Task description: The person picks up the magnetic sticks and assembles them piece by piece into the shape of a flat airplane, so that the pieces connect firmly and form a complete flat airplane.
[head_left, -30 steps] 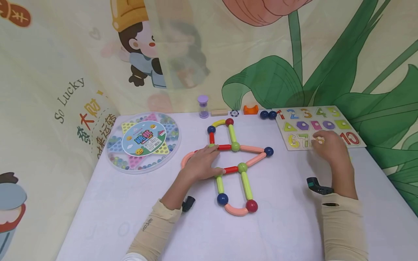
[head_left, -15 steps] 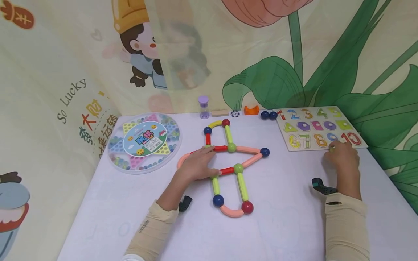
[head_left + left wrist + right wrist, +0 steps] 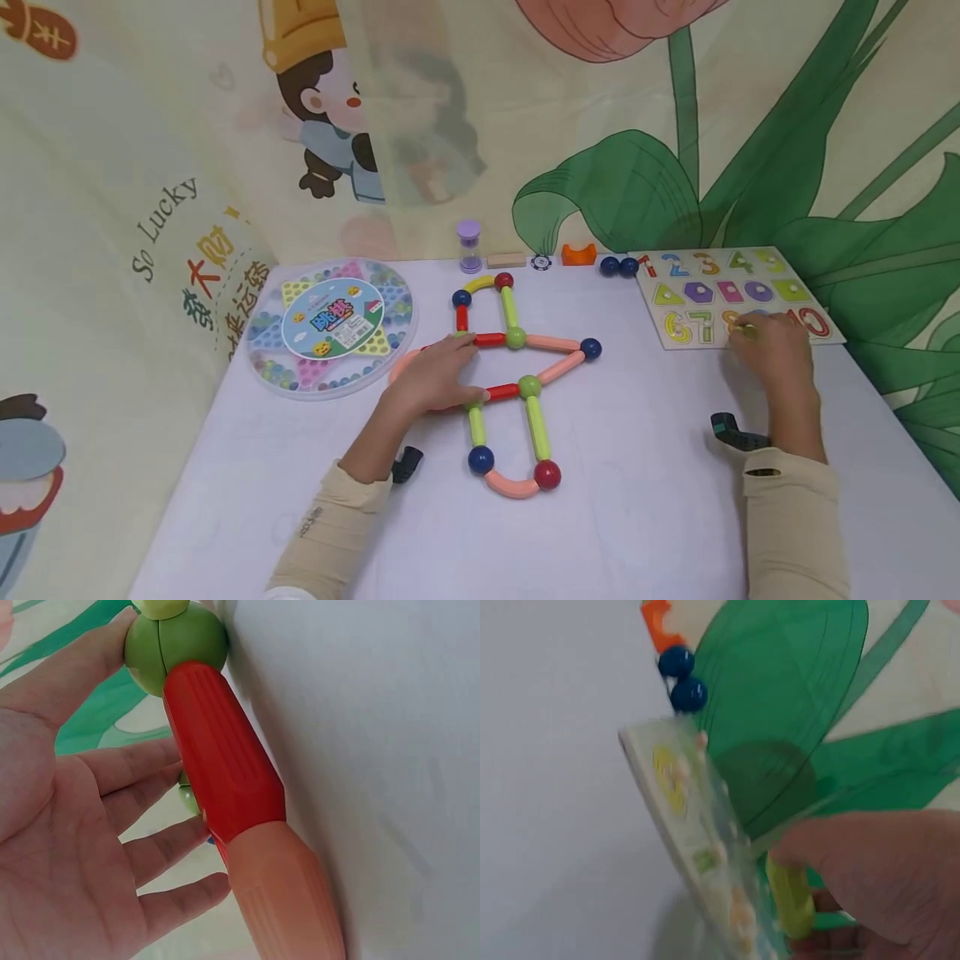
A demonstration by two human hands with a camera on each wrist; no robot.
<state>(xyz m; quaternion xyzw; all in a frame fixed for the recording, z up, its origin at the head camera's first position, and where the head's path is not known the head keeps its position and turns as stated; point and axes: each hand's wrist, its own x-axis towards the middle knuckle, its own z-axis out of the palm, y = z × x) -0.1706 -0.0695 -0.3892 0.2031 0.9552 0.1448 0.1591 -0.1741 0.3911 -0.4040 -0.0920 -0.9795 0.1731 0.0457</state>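
Note:
My left hand [image 3: 427,375] lies over the left side of a flat figure of magnetic sticks and balls. In the left wrist view, its thumb touches a green ball [image 3: 180,649] and the other fingers stretch toward a red stick [image 3: 221,750], which meets a pink stick [image 3: 281,896]. The figure runs on through another green ball [image 3: 529,386] to a blue ball [image 3: 591,348] at its right tip. Over the bottom row of the number puzzle board [image 3: 686,310], my right hand [image 3: 780,354] pinches a short yellow-green stick [image 3: 789,900] between thumb and fingers.
A round Chinese checkers board [image 3: 408,325] lies at the left. Along the back edge stand a purple sand timer [image 3: 469,247], a wooden block [image 3: 506,261], a poker chip [image 3: 541,262], an orange piece [image 3: 579,255] and two dark blue balls [image 3: 618,267]. A printed cloth hangs behind.
The magnetic figure has slid left together with my left hand. My right hand moved right along the puzzle's bottom row, then slightly back left.

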